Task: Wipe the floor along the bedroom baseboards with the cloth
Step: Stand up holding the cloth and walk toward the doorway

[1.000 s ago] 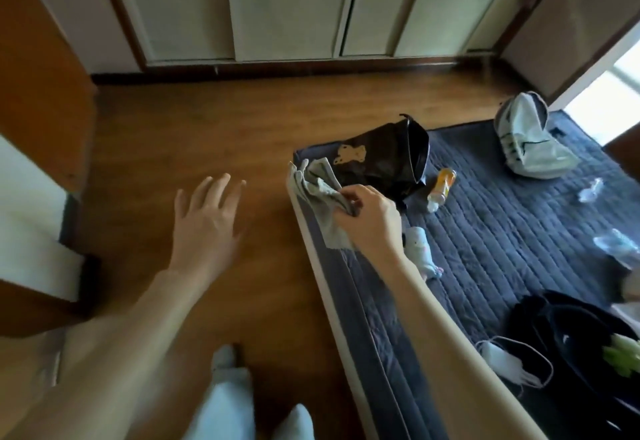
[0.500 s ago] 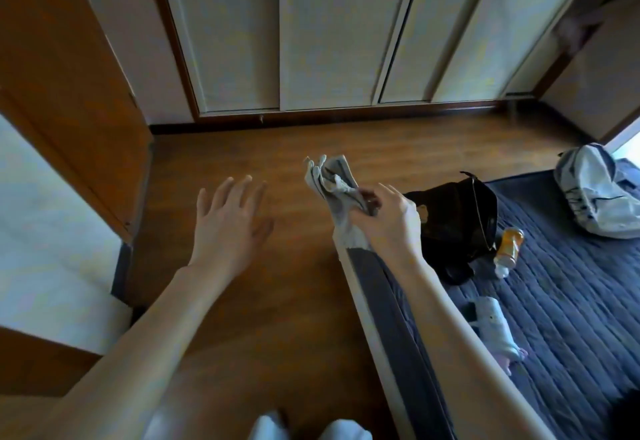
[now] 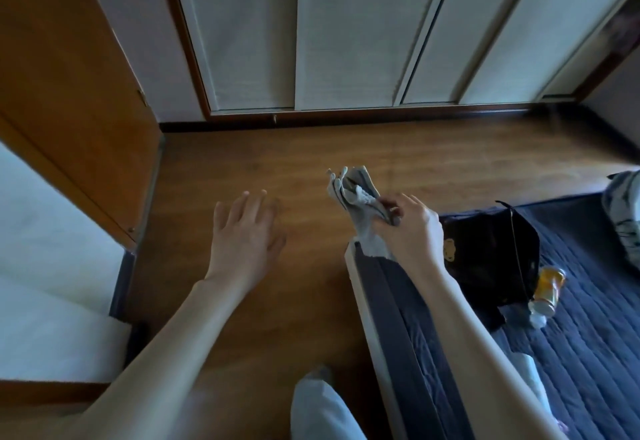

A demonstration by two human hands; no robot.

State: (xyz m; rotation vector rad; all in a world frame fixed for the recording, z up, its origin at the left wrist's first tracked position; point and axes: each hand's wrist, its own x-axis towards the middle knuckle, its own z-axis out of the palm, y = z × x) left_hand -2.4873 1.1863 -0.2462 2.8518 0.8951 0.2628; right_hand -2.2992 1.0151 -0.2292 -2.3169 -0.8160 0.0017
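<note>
Cloth (image 3: 356,197) lifted off mattress edge | right hand (image 3: 408,231) fingers pinch it, bunch above | left hand (image 3: 246,235) fingers spread

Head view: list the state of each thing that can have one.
Crumpled grey cloth: held up, off the floor.
Right hand: pinching the cloth.
Left hand: open, fingers spread.
White sliding closet doors: closed.
Orange plastic bottle: lying on the dark quilted mat.

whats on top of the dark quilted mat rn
On the mat lie a black bag, an orange bottle and, at the right edge, a pale bag. The right forearm covers part of the mat.
</note>
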